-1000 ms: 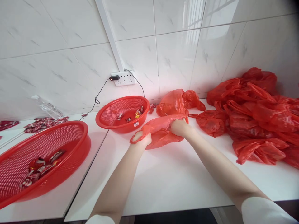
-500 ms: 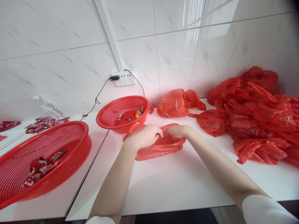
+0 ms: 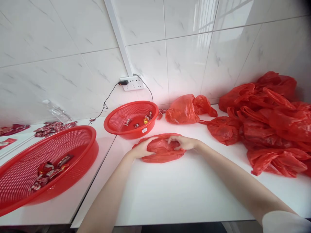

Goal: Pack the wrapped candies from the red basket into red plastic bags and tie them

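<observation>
A red plastic bag (image 3: 161,158) lies on the white table with its mouth spread upward. My left hand (image 3: 143,149) rests on the bag's left side, thumb and fingers spread apart across the opening. At the right side, my right hand (image 3: 182,143) reaches into the mouth with bent fingers, thumb apart from them. Neither hand is closed on the plastic. Folds hide some fingertips, and I cannot make out any contents in the bag. Just behind stands a small red basket (image 3: 114,125) holding several wrapped sweets (image 3: 147,119).
On the left is a larger red basket (image 3: 91,137) with wrapped pieces (image 3: 48,171) inside. Filled red bags (image 3: 269,119) are heaped at the right, and another bag (image 3: 182,110) sits by the wall. A plastic bottle (image 3: 58,111) and a power strip (image 3: 132,83) are at the back.
My hands have moved apart and opened at the bag's two sides. The bag's mouth is wider and rounder, and its rim sits lower. The view has shifted slightly.
</observation>
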`<act>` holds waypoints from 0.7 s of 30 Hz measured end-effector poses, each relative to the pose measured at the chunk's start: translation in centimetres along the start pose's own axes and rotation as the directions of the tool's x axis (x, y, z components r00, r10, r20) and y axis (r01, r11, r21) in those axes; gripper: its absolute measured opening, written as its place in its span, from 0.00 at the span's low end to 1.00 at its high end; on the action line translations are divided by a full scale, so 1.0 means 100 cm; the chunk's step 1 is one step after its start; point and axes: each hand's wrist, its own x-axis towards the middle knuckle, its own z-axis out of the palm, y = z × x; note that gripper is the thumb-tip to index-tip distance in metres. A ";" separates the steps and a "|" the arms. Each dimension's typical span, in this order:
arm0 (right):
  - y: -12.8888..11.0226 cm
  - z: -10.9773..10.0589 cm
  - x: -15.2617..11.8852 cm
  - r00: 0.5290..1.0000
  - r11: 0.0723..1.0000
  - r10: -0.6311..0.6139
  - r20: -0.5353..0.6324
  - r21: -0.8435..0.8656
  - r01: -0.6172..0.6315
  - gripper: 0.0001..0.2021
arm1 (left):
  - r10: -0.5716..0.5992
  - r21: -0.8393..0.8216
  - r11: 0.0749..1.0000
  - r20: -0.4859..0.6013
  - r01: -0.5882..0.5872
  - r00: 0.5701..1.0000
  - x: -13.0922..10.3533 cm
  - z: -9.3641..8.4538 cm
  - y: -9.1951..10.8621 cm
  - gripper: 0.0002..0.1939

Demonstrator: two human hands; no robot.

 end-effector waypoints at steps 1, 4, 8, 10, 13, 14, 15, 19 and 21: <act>0.005 0.002 0.000 0.999 0.998 -0.003 -0.041 0.057 0.005 0.12 | -0.017 0.007 1.000 0.003 0.017 1.000 -0.003 -0.002 -0.004 0.36; 0.012 0.010 0.000 0.980 0.996 0.025 -0.195 0.083 -0.009 0.09 | -0.041 0.013 0.999 0.007 0.041 0.999 -0.007 -0.004 -0.010 0.34; 0.009 0.015 -0.001 0.942 0.999 0.005 -0.336 -0.049 -0.023 0.11 | -0.074 -0.208 0.977 -0.139 0.044 0.988 -0.001 -0.002 -0.008 0.22; 0.006 0.015 -0.002 0.926 0.986 -0.070 -0.370 -0.169 0.007 0.11 | -0.167 -0.489 0.871 -0.215 0.042 0.962 0.003 -0.002 -0.003 0.26; 0.005 0.016 -0.002 0.915 0.969 -0.111 -0.389 -0.248 0.011 0.11 | -0.320 -0.810 0.585 -0.199 0.028 0.926 0.005 -0.005 0.007 0.39; 0.005 0.017 -0.001 0.914 0.970 -0.101 -0.393 -0.244 0.003 0.11 | -0.359 -0.854 0.519 -0.201 0.016 0.912 0.005 -0.007 0.011 0.39; 0.006 0.018 -0.001 0.913 0.971 -0.092 -0.398 -0.237 -0.005 0.11 | -0.394 -0.877 0.480 -0.227 -0.011 0.891 0.005 -0.009 0.014 0.36; 0.005 0.017 -0.002 0.886 0.976 -0.067 -0.458 -0.214 -0.037 0.12 | -0.455 -0.878 0.468 -0.340 -0.104 0.823 0.004 -0.010 0.014 0.15; 0.001 0.015 -0.004 0.854 0.978 -0.054 -0.517 -0.202 -0.061 0.14 | -0.422 -0.846 0.513 -0.396 -0.145 0.816 0.004 -0.005 0.007 0.10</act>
